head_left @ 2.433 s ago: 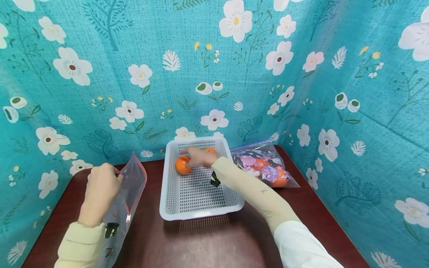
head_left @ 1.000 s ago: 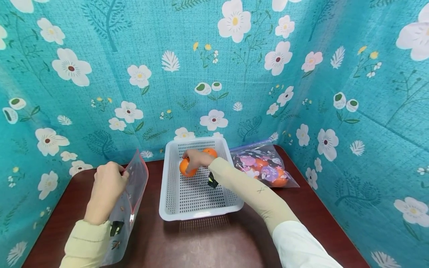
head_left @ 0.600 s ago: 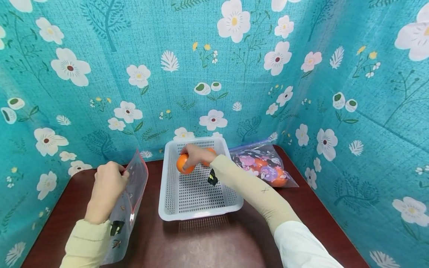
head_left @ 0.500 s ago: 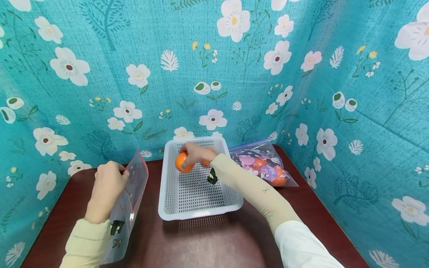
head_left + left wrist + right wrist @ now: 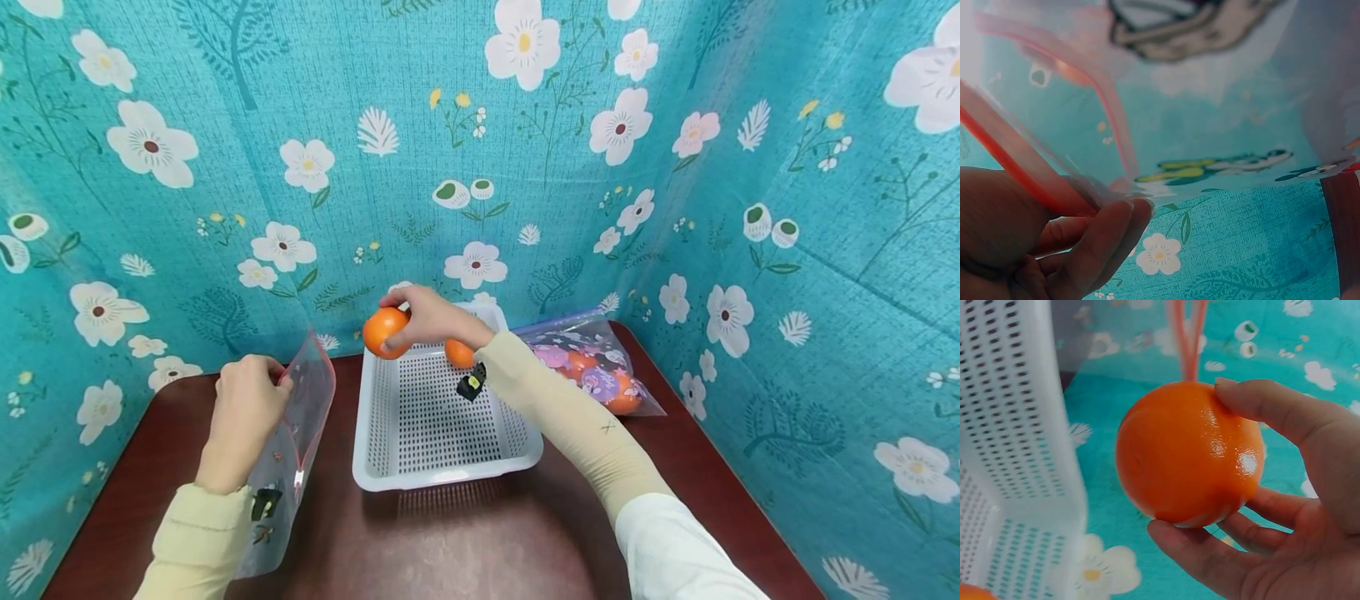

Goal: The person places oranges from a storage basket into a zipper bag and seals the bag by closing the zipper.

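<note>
An orange point(image 5: 386, 332) is gripped in my right hand point(image 5: 431, 317), raised above the far left corner of the white basket point(image 5: 450, 478). In the right wrist view my thumb and fingers curl round the orange point(image 5: 1188, 456). My left hand point(image 5: 247, 412) pinches the red-edged rim of a clear zip bag point(image 5: 288, 475), held upright at the left of the basket. The left wrist view shows the fingertips point(image 5: 1116, 219) on that rim, and the bag's mouth gapes. One more orange point(image 5: 459, 353) lies in the basket, partly behind my right hand and wrist.
A second zip bag point(image 5: 588, 367) with a purple seal and several oranges inside lies right of the basket. The dark red table point(image 5: 420, 550) ends at teal flowered cloth point(image 5: 360, 167) behind and on the right.
My right hand has taken hold of the orange and lifted it up and leftward from the basket floor. The left hand keeps its pinch on the bag, having shifted slightly right.
</note>
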The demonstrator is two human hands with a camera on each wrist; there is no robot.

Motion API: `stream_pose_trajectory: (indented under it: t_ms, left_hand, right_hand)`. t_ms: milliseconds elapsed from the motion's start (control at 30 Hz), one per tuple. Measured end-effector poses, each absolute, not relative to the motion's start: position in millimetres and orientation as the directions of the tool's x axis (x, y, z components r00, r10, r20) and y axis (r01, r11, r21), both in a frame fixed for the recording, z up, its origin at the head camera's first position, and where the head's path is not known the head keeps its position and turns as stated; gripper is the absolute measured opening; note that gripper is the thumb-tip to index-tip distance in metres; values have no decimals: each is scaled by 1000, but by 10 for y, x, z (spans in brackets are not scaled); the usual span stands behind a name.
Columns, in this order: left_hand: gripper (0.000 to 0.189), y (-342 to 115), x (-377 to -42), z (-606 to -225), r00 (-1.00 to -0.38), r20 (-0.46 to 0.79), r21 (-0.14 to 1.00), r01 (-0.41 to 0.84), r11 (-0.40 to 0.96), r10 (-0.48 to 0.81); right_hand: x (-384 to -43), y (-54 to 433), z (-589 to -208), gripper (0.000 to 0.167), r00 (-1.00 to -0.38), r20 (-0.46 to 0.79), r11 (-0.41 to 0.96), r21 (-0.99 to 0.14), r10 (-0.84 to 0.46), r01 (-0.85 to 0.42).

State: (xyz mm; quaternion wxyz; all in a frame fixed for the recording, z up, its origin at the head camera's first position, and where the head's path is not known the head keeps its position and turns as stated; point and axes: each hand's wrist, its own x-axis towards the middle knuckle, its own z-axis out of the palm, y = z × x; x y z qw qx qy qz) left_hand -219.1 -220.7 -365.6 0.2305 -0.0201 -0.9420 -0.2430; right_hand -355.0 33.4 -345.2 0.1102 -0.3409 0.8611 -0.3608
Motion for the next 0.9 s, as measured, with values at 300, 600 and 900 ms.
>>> stream_pose_trajectory:
  t_ms: [300, 600, 900]
  left_hand:
    - [12, -2174, -2196, -3643, -896, 439, 446, 150, 883, -69]
    - [12, -2157, -2189, -3655, -903, 423, 460, 139, 877, -79]
    - [13, -2127, -2169, -3640, -921, 381, 503, 133, 854, -81]
  right_hand:
    - [-3391, 240, -3251, 69, -691, 118, 441, -691, -713, -573]
    - [-3300, 233, -3174, 67, -694, 129, 438, -691, -708, -575]
    - [-3224, 216, -3120, 65, -689, 145, 425, -691, -711, -584]
